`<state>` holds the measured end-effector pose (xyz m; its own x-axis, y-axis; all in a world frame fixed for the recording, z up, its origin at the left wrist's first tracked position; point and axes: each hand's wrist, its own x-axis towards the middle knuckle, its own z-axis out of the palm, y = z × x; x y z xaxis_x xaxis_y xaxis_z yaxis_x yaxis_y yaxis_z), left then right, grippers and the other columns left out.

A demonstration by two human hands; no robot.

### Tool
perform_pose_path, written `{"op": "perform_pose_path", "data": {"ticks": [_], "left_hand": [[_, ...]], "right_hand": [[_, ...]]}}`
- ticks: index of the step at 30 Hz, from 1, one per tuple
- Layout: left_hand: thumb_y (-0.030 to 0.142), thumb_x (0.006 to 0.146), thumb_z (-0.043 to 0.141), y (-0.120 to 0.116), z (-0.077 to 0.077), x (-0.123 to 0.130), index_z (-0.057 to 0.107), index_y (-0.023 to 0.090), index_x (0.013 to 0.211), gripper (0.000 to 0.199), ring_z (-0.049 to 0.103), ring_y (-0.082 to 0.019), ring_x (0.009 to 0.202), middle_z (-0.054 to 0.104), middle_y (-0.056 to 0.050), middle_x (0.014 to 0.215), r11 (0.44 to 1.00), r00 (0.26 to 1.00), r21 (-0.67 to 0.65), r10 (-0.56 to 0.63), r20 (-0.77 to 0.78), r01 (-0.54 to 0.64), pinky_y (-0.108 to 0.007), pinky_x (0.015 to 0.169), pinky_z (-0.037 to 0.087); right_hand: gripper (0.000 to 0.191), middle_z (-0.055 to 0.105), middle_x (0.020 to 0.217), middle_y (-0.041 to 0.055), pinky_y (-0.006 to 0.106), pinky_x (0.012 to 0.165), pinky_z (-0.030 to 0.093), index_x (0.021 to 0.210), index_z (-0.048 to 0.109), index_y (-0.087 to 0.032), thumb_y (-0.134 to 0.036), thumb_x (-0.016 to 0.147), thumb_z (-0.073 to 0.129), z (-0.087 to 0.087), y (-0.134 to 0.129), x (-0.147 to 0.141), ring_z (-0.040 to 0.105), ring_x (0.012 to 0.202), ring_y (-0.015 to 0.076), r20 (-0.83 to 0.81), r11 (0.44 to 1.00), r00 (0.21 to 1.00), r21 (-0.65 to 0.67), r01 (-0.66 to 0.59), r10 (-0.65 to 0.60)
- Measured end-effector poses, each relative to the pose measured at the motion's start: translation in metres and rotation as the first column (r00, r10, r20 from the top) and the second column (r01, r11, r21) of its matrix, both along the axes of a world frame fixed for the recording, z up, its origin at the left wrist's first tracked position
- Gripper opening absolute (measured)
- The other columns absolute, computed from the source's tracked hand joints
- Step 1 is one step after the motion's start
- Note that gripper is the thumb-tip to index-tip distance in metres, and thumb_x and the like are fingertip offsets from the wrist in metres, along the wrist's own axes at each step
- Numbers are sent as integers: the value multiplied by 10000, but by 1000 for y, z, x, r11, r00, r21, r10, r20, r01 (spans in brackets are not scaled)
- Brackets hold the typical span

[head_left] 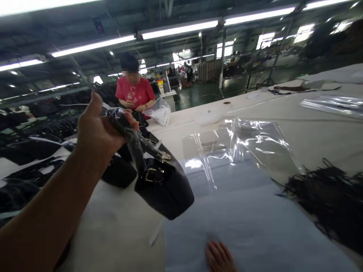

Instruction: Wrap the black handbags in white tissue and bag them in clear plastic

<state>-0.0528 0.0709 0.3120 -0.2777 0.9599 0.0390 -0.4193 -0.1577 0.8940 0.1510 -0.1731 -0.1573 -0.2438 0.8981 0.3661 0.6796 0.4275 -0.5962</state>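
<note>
My left hand (99, 126) reaches forward and holds a black handbag (167, 189) up by its handle. Clear plastic film wraps that handle (123, 122), and gold-coloured buckles show on the bag's side. The bag hangs tilted above the table. At the bottom edge, my right hand (219, 257) lies with fingers outstretched on a pale blue-grey sheet (241, 223); nothing shows in its grip. Clear plastic sheets (255, 143) with bright reflections rest on the sheet's far part. Another black bag (119, 172) sits behind the held one.
A pile of black straps (329, 200) lies at the right. Further off are clear plastic rolls (334, 104) and dark scraps (297, 88). A person in a red shirt (136, 92) works across the table beside a clear bag of white pieces (161, 111). Dark goods crowd the left.
</note>
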Motion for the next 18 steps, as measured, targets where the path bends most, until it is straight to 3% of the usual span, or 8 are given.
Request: {"op": "perform_pose_path", "data": {"ticks": [3,5,7,8,10,11,13,18], "left_hand": [[427,931,375,-50,13,22,540,71,824,406,339,-53,435,397,32,534,980,971,-174,-128,-201,94,-252,511,420],[308,901,412,-85,9,34,534,108,692,314,302,-43,352,336,51,456,947,906,-274,-259,-333,170,-196,381,322],[264,801,518,-120,0,44,549,122,609,240,312,-57,294,326,51,389,893,815,-337,-421,-397,297,-185,311,274],[270,744,580,-135,-5,49,555,131,569,225,322,-67,277,333,48,363,862,766,-351,-493,-413,366,-191,291,272],[286,656,681,-160,-17,57,552,150,500,244,351,-79,273,372,37,340,798,667,-373,-601,-440,473,-199,282,281],[297,638,710,-169,-22,61,548,156,477,269,362,-79,278,391,33,336,769,624,-396,-639,-450,502,-196,288,278],[331,642,725,-180,-33,69,568,163,472,287,367,-74,283,416,28,326,720,558,-451,-694,-455,527,-193,307,273],[391,614,749,-183,-52,94,635,170,555,255,366,-66,301,470,23,325,647,415,-544,-761,-498,534,-182,345,263]], "right_hand": [[284,639,1173,68,460,1012,374,1068,663,-279,-255,811,543,32,2,-2,544,1133,261,-234,964,971,-266,-22,-43],[219,684,1027,95,455,950,410,866,701,-232,-389,790,568,60,-1,1,592,1010,268,-502,846,841,-523,-108,-203],[330,687,947,86,438,869,447,868,678,-212,-502,790,540,88,-9,8,619,894,245,-695,654,543,-689,-314,-471],[350,685,928,71,429,846,453,896,664,-213,-520,787,535,99,-16,13,624,860,229,-719,572,365,-693,-439,-591],[302,683,936,33,421,848,449,927,645,-234,-478,769,563,114,-34,26,626,862,210,-670,488,48,-586,-647,-741],[252,687,931,19,422,855,446,902,645,-241,-430,746,585,118,-44,33,625,872,205,-625,476,-64,-520,-709,-778],[166,695,907,2,425,865,443,827,648,-241,-329,696,596,119,-63,45,622,882,199,-539,478,-205,-435,-763,-817],[148,697,816,-13,414,898,426,774,639,-230,-203,647,569,103,-77,70,625,866,190,-472,524,-297,-475,-707,-830]]}}
